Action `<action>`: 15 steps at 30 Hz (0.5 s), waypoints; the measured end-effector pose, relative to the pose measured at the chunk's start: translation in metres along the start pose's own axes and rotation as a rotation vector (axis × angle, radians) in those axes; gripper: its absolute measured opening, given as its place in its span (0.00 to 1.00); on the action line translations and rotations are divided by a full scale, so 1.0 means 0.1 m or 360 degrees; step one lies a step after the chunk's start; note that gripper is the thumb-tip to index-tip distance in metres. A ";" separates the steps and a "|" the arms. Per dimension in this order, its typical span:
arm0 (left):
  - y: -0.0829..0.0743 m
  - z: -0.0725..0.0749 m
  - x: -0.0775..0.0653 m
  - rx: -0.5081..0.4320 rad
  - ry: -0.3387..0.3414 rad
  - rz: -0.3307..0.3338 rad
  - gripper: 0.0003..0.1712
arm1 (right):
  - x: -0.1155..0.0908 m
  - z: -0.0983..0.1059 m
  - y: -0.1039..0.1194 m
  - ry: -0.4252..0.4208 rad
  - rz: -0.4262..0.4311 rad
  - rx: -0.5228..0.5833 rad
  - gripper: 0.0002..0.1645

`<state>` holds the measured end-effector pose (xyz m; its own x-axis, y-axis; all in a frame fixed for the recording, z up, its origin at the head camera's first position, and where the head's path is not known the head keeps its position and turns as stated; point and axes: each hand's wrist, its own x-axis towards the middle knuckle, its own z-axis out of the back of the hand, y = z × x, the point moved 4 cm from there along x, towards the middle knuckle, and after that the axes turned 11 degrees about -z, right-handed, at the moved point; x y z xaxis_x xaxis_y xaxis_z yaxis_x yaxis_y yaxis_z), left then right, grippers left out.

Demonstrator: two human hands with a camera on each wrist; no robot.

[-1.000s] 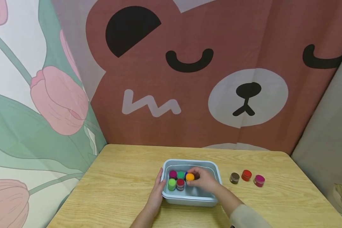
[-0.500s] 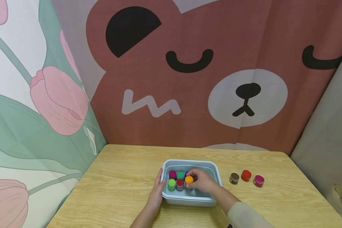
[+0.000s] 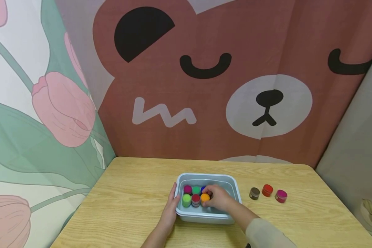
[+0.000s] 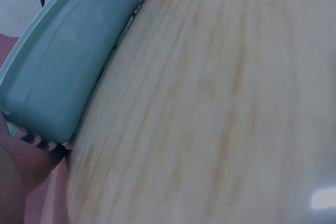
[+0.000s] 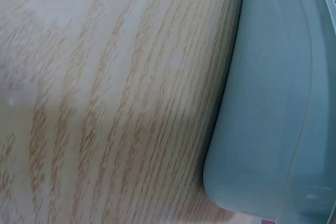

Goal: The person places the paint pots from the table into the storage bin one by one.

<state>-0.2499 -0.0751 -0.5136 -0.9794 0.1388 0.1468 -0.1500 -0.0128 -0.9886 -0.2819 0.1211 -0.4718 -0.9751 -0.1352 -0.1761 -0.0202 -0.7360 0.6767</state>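
In the head view, a pale blue plastic tub (image 3: 208, 219) stands on the table. My left hand (image 3: 169, 210) holds its left end, thumb by the rim and fingers along the outer wall. My right hand (image 3: 219, 198) reaches inside and pinches a small orange-topped jar (image 3: 205, 197), low in the tub. To its left sit a dark red-topped jar (image 3: 196, 199) and a lime green jar (image 3: 186, 200). Behind them are a magenta jar (image 3: 187, 189), a green jar (image 3: 196, 190) and a blue jar (image 3: 203, 188), the last partly hidden by my fingers.
Right of the tub, a brown jar (image 3: 254, 193), a red jar (image 3: 267, 190) and a magenta-topped jar (image 3: 281, 196) stand on the wooden table (image 3: 136, 193). A printed bear cloth (image 3: 173, 144) hangs behind the table's far edge.
My right hand has lowered the orange-topped jar toward the tub's floor, into line beside the dark red-topped one. My left hand has stayed at the tub's left end.
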 end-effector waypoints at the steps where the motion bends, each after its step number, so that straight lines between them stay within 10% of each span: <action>1: 0.00 0.00 0.00 -0.0004 0.0000 -0.0004 0.34 | 0.00 0.00 0.00 -0.0002 -0.0002 -0.0012 0.21; 15: -0.03 0.00 -0.01 -0.0001 -0.0023 -0.0051 0.35 | -0.01 0.02 -0.05 -0.0042 -0.0112 0.0120 0.25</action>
<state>-0.2485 -0.0748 -0.5109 -0.9759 0.1246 0.1791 -0.1815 -0.0080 -0.9834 -0.2815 0.1262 -0.4730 -0.9761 -0.0667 -0.2066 -0.1042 -0.6911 0.7153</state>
